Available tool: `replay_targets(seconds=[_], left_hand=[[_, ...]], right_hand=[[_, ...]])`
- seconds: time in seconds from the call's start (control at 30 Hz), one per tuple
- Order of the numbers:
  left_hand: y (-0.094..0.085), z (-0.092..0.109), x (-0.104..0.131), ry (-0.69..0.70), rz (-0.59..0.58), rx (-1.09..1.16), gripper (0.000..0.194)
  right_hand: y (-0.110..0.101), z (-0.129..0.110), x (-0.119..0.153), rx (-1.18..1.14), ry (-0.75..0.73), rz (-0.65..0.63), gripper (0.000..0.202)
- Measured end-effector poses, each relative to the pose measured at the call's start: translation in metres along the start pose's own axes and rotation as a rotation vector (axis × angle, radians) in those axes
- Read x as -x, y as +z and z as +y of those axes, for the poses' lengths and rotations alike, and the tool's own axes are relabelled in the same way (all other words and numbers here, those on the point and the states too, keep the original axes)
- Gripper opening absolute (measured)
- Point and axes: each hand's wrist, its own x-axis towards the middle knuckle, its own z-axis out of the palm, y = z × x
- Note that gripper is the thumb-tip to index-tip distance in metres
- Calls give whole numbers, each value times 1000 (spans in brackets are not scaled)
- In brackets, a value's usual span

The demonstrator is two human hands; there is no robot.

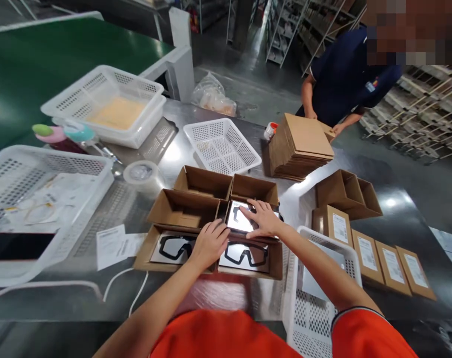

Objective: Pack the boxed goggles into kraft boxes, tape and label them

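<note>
Several open cardboard boxes (188,209) stand together before me. My right hand (265,220), fingers spread, rests over a white product box (236,219) with a glasses picture, inside the middle right carton. The hand covers much of that box. My left hand (210,244) lies across the inner walls of the near cartons, its fingers slightly bent and apart, fingertips at the middle right carton's edge. In the two front cartons lie white boxes printed with black-framed glasses, one at left (175,248) and one at right (246,256).
White baskets stand at the left (20,156), at the back (257,161) and near my right arm (293,318). A tape roll (141,174) and paper slips (110,246) lie left. Labelled cartons (367,253) line the right. A co-worker (345,74) handles stacked flat cardboard (308,134).
</note>
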Motion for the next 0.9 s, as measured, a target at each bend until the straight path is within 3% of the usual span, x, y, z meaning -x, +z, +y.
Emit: replay_targets(seconds=[0.13, 0.27, 0.47, 0.77, 0.9], left_hand=[[2, -1, 0, -8, 28, -36, 26], [2, -1, 1, 5, 28, -22, 26], [2, -2, 1, 15, 42, 18, 26], [2, 0, 1, -30, -3, 19, 27], [4, 0, 0, -50, -69, 29, 30]], right_hand=[[-4, 4, 17, 32, -136, -7, 53], [-7, 11, 23, -70, -279, -164, 64], [0, 23, -7, -58, -414, -277, 63], [54, 36, -25, -74, -389, -348, 54], [60, 31, -26, -81, -344, -320, 51]])
